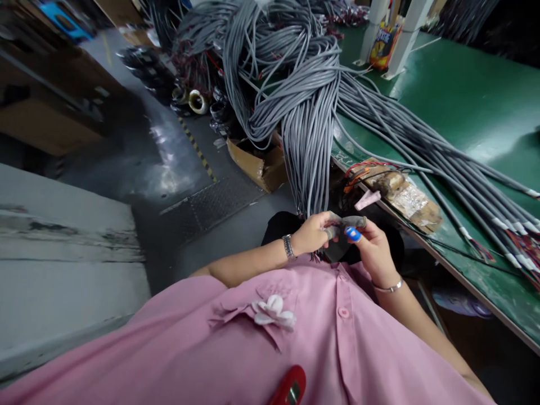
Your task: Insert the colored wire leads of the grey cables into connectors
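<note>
In front of my waist, my left hand (313, 233) is closed, with grey covers on its fingertips. Thin reddish strands seem to show at its pinch, too small to make out. My right hand (374, 247) meets it, fingers pressed together; a blue wrap (352, 234) is on its thumb and a grey cover (354, 221) on a finger. Whatever lies between the two hands is mostly hidden. Just beyond my left hand hangs a thick bundle of grey cables (310, 152), running down off the table's edge. Dark wire ends (315, 257) show below the hands.
A green-topped table (472, 107) on the right carries more grey cables (422, 152) with stripped, coloured ends. Near its edge lie a taped wooden block (415, 202) and a pink clip (368, 199). An open cardboard box (257, 166) and black coils (145, 67) sit on the floor.
</note>
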Demonstrator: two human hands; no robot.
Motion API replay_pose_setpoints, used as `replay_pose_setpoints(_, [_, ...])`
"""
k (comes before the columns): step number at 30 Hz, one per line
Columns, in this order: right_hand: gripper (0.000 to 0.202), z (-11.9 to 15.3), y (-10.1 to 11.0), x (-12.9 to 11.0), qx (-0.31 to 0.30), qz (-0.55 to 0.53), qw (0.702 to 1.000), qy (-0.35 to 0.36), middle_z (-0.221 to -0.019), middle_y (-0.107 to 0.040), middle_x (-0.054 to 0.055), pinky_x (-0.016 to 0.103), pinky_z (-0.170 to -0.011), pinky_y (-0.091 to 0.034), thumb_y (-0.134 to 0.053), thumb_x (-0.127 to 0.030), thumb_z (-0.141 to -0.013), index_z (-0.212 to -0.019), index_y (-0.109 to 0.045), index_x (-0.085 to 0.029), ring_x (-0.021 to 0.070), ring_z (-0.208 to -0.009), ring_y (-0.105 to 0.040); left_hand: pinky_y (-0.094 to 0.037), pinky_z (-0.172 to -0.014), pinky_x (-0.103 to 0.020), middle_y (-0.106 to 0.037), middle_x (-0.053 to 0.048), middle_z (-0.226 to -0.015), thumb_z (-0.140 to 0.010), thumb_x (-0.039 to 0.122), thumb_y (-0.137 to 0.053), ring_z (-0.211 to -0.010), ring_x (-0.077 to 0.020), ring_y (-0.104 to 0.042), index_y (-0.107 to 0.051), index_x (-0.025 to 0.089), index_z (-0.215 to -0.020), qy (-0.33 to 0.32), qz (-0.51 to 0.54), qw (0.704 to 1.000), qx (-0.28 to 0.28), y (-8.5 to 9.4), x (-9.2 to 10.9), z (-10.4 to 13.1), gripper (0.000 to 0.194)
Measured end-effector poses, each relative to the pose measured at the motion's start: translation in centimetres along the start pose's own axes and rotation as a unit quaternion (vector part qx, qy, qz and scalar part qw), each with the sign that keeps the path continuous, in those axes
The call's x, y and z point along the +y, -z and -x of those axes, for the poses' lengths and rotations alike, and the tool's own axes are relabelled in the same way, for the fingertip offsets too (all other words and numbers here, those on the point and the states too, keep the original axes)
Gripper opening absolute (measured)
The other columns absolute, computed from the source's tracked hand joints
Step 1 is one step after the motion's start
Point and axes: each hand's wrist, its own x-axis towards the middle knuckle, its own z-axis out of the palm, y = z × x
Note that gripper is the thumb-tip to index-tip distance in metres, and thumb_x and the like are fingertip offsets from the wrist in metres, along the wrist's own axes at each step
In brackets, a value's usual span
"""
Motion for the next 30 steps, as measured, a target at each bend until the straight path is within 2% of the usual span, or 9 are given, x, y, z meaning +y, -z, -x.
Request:
replay_pose_setpoints(3, [0.031, 0.7, -0.7, -0.3, -0.052, 0.048, 0.997, 0.021, -0.082, -0.065, 0.002, 0.032, -0.069, -0.05, -0.078, -0.032, -0.074, -0.102, -0.068, -0.025, 0.0165, -0.07, -0.057, -0.041, -0.049, -0.019, -0.062, 0.002, -0.07, -0.074, 0.011, -0.056, -0.053, -0.0094, -0.055, -0.059, 0.017, -0.094, -0.036, -0.077, 0.996, -0.009, -0.1, -0.4, 0.2, 0.021])
replay_pose_setpoints(7, [0.023, 1.0, -1.4, -0.7, -0.033, 0.08, 0.996, 0.033, -0.081, -0.066, 0.003, 0.033, -0.07, -0.051, -0.077, -0.037, -0.073, -0.089, -0.069, -0.023, 0.0185, -0.072, -0.059, -0.044, -0.055, -0.021, -0.064, 0.0, -0.074, -0.072, 0.009, -0.057, -0.063, -0.012, -0.058, -0.06, 0.017, -0.092, -0.085, -0.141, 0.986, -0.015, -0.2, -0.2, 0.5, 0.021])
replay_pose_setpoints(10, [0.019, 0.8, -1.3, -1.0, 0.014, 0.049, 0.999, 0.015, -0.077, -0.066, 0.002, 0.03, -0.066, -0.049, -0.075, -0.037, -0.074, -0.083, -0.068, -0.022, 0.0165, -0.068, -0.057, -0.047, -0.056, -0.022, -0.064, -0.001, -0.076, -0.076, 0.016, -0.062, -0.062, -0.0114, -0.059, -0.059, 0.016, -0.095, -0.083, -0.075, 0.993, -0.039, -0.4, -0.1, 0.9, 0.02])
replay_pose_setpoints(14, [0.018, 0.5, -0.6, -1.2, 0.072, 0.006, 0.997, -0.017, -0.073, -0.063, -0.001, 0.025, -0.055, -0.042, -0.076, -0.035, -0.072, -0.082, -0.069, -0.021, 0.0124, -0.06, -0.051, -0.05, -0.056, -0.022, -0.065, -0.002, -0.077, -0.08, 0.036, -0.067, -0.064, -0.0125, -0.064, -0.057, 0.015, -0.097, -0.056, 0.037, 0.997, -0.044, -0.7, 0.0, 1.3, 0.029])
replay_pose_setpoints(17, [0.019, 0.6, -0.5, -1.1, 0.057, -0.02, 0.998, -0.034, -0.071, -0.062, -0.001, 0.024, -0.054, -0.04, -0.077, -0.035, -0.071, -0.081, -0.069, -0.02, 0.0112, -0.058, -0.048, -0.049, -0.054, -0.021, -0.064, -0.002, -0.074, -0.079, 0.043, -0.069, -0.063, -0.0126, -0.065, -0.06, 0.015, -0.091, -0.042, 0.017, 0.998, -0.052, -0.9, 0.1, 1.3, 0.032])
replay_pose_setpoints(21, [0.021, 0.9, -0.9, -1.4, 0.032, -0.008, 0.998, -0.045, -0.068, -0.061, -0.002, 0.025, -0.056, -0.04, -0.079, -0.035, -0.069, -0.074, -0.067, -0.019, 0.0113, -0.059, -0.05, -0.05, -0.057, -0.02, -0.064, -0.001, -0.073, -0.081, 0.038, -0.067, -0.061, -0.0105, -0.063, -0.065, 0.014, -0.086, -0.074, -0.06, 0.992, -0.085, -0.9, 0.8, 1.3, 0.025])
replay_pose_setpoints(26, [0.02, 1.0, -1.0, -1.7, 0.053, -0.002, 0.998, -0.027, -0.068, -0.062, -0.002, 0.024, -0.054, -0.04, -0.077, -0.035, -0.071, -0.077, -0.067, -0.019, 0.0112, -0.058, -0.051, -0.048, -0.054, -0.018, -0.065, -0.002, -0.069, -0.082, 0.038, -0.066, -0.059, -0.0107, -0.064, -0.066, 0.012, -0.08, -0.07, -0.051, 0.995, -0.05, -1.1, 1.9, 1.7, 0.026])
replay_pose_setpoints(30, [0.018, 1.1, -0.7, -1.3, 0.06, -0.005, 0.998, -0.02, -0.067, -0.062, -0.001, 0.024, -0.054, -0.04, -0.074, -0.035, -0.075, -0.077, -0.065, -0.019, 0.0122, -0.059, -0.054, -0.048, -0.052, -0.019, -0.066, -0.003, -0.068, -0.08, 0.044, -0.067, -0.058, -0.0116, -0.065, -0.065, 0.012, -0.08, -0.055, -0.007, 0.998, -0.015, -1.5, 1.6, 1.8, 0.032])
